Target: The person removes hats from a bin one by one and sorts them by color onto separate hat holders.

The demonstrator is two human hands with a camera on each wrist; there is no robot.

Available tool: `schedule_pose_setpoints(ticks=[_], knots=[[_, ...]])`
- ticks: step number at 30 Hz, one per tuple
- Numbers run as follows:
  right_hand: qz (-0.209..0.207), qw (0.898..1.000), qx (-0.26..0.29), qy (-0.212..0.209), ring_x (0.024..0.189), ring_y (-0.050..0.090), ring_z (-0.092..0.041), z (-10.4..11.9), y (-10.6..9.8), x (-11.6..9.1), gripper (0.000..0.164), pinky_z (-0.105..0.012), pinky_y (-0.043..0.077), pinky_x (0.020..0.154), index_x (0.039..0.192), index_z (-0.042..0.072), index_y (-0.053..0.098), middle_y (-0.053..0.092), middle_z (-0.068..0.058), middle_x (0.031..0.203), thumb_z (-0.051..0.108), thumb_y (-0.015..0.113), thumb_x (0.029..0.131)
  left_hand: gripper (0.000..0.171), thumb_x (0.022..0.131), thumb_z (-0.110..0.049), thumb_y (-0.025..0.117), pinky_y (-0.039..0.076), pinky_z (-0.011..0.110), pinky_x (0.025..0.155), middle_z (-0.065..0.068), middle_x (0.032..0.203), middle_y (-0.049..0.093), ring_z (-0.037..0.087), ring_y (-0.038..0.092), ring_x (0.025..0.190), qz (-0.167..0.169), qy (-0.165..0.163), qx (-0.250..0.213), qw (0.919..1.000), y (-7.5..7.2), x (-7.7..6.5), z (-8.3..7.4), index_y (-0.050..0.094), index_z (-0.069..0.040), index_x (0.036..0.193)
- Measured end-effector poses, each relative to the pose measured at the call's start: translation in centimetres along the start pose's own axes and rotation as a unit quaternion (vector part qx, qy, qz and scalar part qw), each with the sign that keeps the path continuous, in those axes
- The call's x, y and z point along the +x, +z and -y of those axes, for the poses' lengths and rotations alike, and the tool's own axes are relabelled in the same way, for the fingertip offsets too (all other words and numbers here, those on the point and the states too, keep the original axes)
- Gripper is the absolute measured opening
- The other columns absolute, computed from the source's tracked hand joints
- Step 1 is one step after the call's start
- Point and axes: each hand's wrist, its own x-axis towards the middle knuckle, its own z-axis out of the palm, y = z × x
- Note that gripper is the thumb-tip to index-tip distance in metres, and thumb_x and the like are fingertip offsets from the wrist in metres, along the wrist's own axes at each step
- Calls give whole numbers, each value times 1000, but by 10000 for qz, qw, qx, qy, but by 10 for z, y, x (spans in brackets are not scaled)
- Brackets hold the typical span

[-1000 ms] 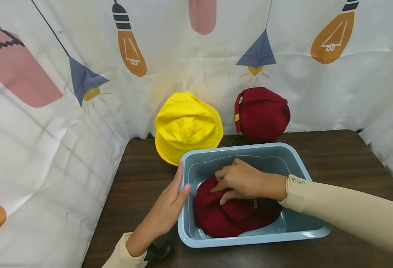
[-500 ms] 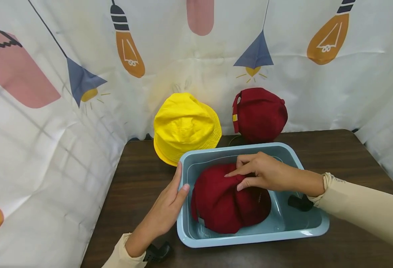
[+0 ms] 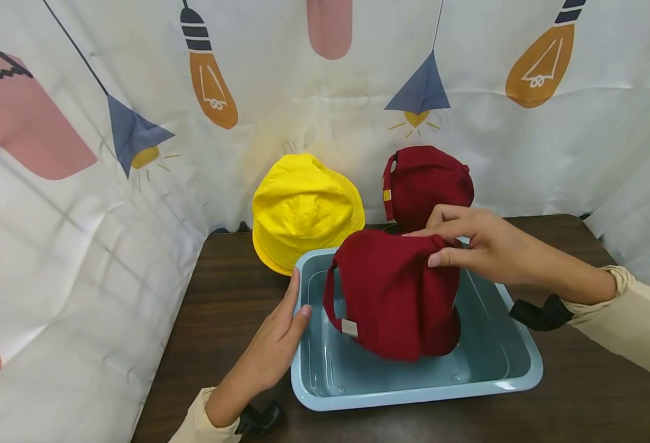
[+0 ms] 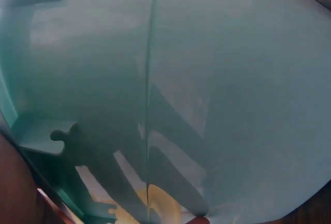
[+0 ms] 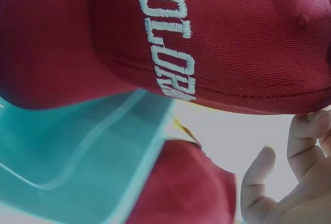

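My right hand (image 3: 491,249) pinches a dark red baseball cap (image 3: 391,295) by the top of its crown. The cap hangs over a light blue plastic tub (image 3: 469,391), its back strap with a pale tag at the left. In the right wrist view, white stitched letters run across the front of the cap (image 5: 248,43). My left hand (image 3: 266,351) rests against the tub's left side, fingers straight along the outer wall and thumb at the rim. The left wrist view is filled by the tub's outside wall (image 4: 248,89).
A yellow bucket hat (image 3: 305,212) stands behind the tub's left corner. Another dark red cap (image 3: 427,181) stands behind the tub, partly covered by my right hand. A dark wooden table (image 3: 225,295) lies beneath, with a printed white cloth (image 3: 325,123) behind it.
The cap that lay inside the tub has come up and to the right in my right hand, and now hangs from its crown. My left hand has stayed at the tub's side.
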Motion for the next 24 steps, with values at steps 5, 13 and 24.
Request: schedule_pose_setpoints(ticks=[5, 13, 24], knots=[[-232, 9995, -109, -175, 94, 57, -11, 16, -29, 10, 45, -24, 59, 64, 125, 13, 73, 60, 7, 104, -8, 75, 85, 71, 110, -40, 41, 40, 56, 113, -8, 172, 8, 29, 28, 155, -90, 84, 154, 9998, 0, 1, 0, -3, -33, 164], [-1143, 9921, -453, -230, 88, 55, -16, 31, -78, 20, 21, -13, 49, 63, 100, -3, 75, 62, -5, 96, -17, 68, 86, 70, 111, -40, 40, 34, 58, 118, -7, 172, 8, 28, 27, 155, -134, 208, 266, 9993, 0, 1, 0, -3, -30, 165], [-1482, 9607, -2161, 921, 87, 45, -11, 16, -138, 27, 14, -10, 40, 60, 109, 5, 73, 57, 7, 93, 3, 67, 97, 69, 112, -35, 39, 19, 53, 124, -9, 172, 3, 21, 17, 157, -153, 328, 255, 9990, 0, 0, -2, -3, -26, 165]])
